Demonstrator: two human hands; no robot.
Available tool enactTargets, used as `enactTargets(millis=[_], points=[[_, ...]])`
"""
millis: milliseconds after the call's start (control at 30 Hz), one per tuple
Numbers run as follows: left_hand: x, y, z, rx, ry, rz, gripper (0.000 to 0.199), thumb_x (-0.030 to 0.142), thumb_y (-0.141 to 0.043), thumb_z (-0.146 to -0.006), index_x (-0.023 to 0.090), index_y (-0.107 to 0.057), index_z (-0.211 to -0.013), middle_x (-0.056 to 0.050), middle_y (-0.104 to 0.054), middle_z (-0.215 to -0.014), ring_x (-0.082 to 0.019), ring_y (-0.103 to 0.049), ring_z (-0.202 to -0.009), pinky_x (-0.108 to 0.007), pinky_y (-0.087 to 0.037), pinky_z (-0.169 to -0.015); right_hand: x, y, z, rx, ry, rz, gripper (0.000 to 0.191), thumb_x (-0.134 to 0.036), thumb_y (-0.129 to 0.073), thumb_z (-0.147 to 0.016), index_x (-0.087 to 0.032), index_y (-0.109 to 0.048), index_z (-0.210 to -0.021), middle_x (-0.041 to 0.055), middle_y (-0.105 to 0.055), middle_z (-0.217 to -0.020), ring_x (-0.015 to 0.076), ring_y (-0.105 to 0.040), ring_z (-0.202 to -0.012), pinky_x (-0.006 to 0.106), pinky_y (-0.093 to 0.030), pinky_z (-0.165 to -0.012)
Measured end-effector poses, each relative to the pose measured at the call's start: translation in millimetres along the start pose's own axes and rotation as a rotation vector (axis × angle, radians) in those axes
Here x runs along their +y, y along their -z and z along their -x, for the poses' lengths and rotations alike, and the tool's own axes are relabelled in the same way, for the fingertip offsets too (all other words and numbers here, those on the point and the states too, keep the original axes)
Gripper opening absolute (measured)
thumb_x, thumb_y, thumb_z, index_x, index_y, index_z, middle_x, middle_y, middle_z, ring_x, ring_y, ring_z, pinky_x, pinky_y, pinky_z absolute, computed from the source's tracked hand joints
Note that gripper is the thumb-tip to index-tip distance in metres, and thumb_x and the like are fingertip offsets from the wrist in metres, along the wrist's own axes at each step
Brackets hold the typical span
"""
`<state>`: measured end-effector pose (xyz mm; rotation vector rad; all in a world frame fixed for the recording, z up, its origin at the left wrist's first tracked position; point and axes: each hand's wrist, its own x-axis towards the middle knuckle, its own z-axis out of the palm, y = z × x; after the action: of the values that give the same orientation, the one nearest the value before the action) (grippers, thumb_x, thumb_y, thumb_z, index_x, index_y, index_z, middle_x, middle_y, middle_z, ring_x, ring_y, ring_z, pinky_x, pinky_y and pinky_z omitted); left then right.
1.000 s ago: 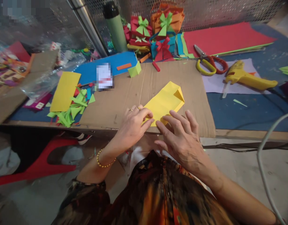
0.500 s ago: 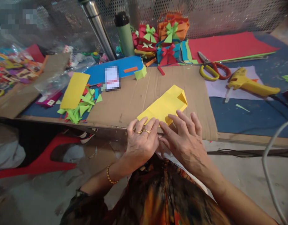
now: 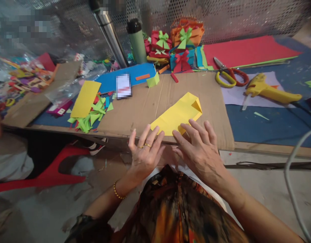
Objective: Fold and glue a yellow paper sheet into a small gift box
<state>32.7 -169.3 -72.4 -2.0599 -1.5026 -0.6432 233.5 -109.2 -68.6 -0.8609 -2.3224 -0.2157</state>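
A folded yellow paper [image 3: 174, 116] lies slantwise on the brown cardboard sheet [image 3: 130, 113], its upper right end folded into a pointed flap. My left hand [image 3: 146, 153], with rings on it, has its fingers spread at the paper's lower left corner and grips nothing. On the paper's lower right edge rest the fingertips of my right hand [image 3: 197, 145], spread and lying flat; the thumb is bent beneath.
Scissors [image 3: 230, 76] and a yellow glue gun [image 3: 271, 91] lie at the right. Behind stand a steel flask [image 3: 111, 37], a green bottle [image 3: 137, 42] and paper bags with bows [image 3: 183, 60]. Green scraps [image 3: 91, 116] lie left. Someone sits beside a red chair [image 3: 61, 168].
My left hand has moved left and its fingers have spread apart. My right hand has barely moved, and the yellow paper stays in nearly the same place.
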Motion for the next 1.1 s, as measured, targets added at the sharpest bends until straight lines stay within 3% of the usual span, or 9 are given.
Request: enactTargets(millis=[200,367,467,567,733,1100], points=[[-3.2,-1.7,4.8,0.048,0.06,0.015,0.036,0.029,-0.067,-0.097,0.018,-0.068,-0.131,-0.014,-0.07,-0.138,-0.034,-0.049,-0.146,-0.054,-0.026,-0.122,-0.6,1.8,0.9,-0.019,-0.017,-0.012,0.036,-0.033,-0.059,-0.102,-0.017,-0.061,-0.134,0.0156,-0.063,-0.136,0.0348,-0.048,-0.141,0.061,-0.031,-0.121],[-6.2,0.6,7.9,-0.004,0.133,0.074,0.037,0.033,-0.068,-0.096,0.025,-0.07,-0.132,-0.015,-0.064,-0.146,-0.036,-0.039,-0.153,-0.058,-0.027,-0.123,-1.1,2.3,0.2,-0.026,-0.014,-0.02,0.035,-0.031,-0.055,-0.103,-0.015,-0.06,-0.134,0.0172,-0.063,-0.136,0.0339,-0.047,-0.141,0.061,-0.032,-0.121],[-1.0,2.9,5.1,-0.008,0.108,0.056,0.043,0.036,-0.065,-0.098,0.02,-0.065,-0.138,-0.018,-0.06,-0.149,-0.036,-0.039,-0.153,-0.058,-0.025,-0.125,-1.1,1.4,0.6,-0.03,-0.015,-0.023,0.036,-0.032,-0.053,-0.104,-0.015,-0.059,-0.135,0.0179,-0.063,-0.137,0.0337,-0.045,-0.143,0.062,-0.032,-0.121],[7.4,1.8,-3.7,0.032,0.016,0.009,0.058,0.045,-0.059,-0.101,0.008,-0.056,-0.145,-0.023,-0.062,-0.145,-0.034,-0.037,-0.154,-0.056,-0.018,-0.128,-0.5,-0.3,2.5,-0.026,-0.008,-0.026,0.037,-0.031,-0.054,-0.103,-0.015,-0.059,-0.136,0.0184,-0.063,-0.138,0.0344,-0.044,-0.143,0.062,-0.031,-0.121],[9.9,-6.4,-13.4,-0.025,-0.116,0.078,0.062,0.05,-0.046,-0.106,0.004,-0.053,-0.147,-0.019,-0.068,-0.139,-0.031,-0.048,-0.148,-0.057,-0.006,-0.131,0.2,-3.9,4.9,-0.025,0.015,-0.015,0.04,-0.026,-0.05,-0.102,-0.012,-0.057,-0.14,0.019,-0.063,-0.138,0.0349,-0.045,-0.142,0.058,-0.03,-0.121],[6.2,-11.9,-11.6,-0.01,-0.109,0.097,0.057,0.047,-0.047,-0.106,0.004,-0.055,-0.142,-0.018,-0.069,-0.139,-0.027,-0.058,-0.139,-0.051,-0.007,-0.132,4.2,-17.1,8.9,0.08,0.063,-0.028,0.039,-0.024,-0.05,-0.102,-0.01,-0.059,-0.137,0.0166,-0.068,-0.134,0.0298,-0.05,-0.138,0.05,-0.031,-0.122]])
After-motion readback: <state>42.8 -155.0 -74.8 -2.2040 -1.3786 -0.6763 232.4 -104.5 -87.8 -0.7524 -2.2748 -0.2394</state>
